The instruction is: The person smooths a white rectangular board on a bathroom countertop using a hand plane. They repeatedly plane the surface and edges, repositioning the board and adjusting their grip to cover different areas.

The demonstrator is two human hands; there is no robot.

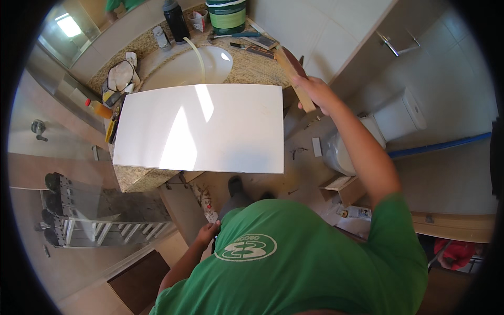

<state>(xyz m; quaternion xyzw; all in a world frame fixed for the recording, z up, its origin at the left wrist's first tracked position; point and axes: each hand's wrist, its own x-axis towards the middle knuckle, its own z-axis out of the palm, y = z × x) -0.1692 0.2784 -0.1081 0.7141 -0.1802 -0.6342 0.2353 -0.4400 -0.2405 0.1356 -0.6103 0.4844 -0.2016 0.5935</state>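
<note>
Counter supports the white panel, seemingly for steadiness; right hand grips a wooden piece, left hand's grip unclear.

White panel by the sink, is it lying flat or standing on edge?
Lying flat: the white panel shows its broad face upward, over the granite counter.

Panel: over bench, before sink
Bucket: behind sink, right of bottle
Toilet: right of panel
</note>
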